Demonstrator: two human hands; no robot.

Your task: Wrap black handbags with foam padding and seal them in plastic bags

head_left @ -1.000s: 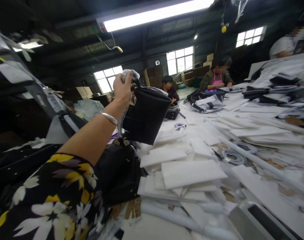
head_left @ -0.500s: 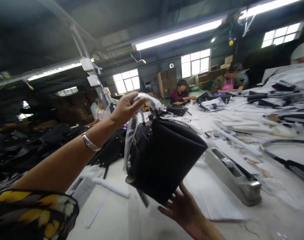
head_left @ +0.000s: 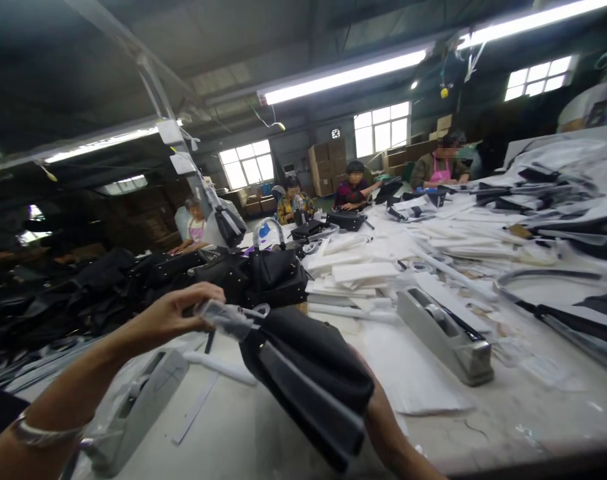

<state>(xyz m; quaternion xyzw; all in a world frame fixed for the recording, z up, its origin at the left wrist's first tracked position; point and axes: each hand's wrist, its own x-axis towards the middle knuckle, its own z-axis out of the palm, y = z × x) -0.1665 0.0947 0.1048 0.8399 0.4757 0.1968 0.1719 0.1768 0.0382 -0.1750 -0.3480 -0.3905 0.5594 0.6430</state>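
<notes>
A black handbag (head_left: 303, 353) hangs tilted above the white table, its side panel with a grey translucent strip turned towards me. My left hand (head_left: 190, 308) is closed around the bag's handle (head_left: 227, 320), which is wrapped in clear film. At the lower right of the bag, my right hand (head_left: 380, 407) holds its far side, with the fingers hidden behind it.
Tape dispensers stand left (head_left: 138, 407) and right (head_left: 446, 337) of the bag. White sheets (head_left: 413, 373) lie on the table. Black bags (head_left: 278, 273) are heaped behind at left, white strips (head_left: 363, 273) beyond. Several co-workers (head_left: 353, 190) sit across the table.
The handbag has come down and turned, so its side panel now faces me instead of its broad face. My left hand has moved down and left with the handle; my right hand is now behind the bag.
</notes>
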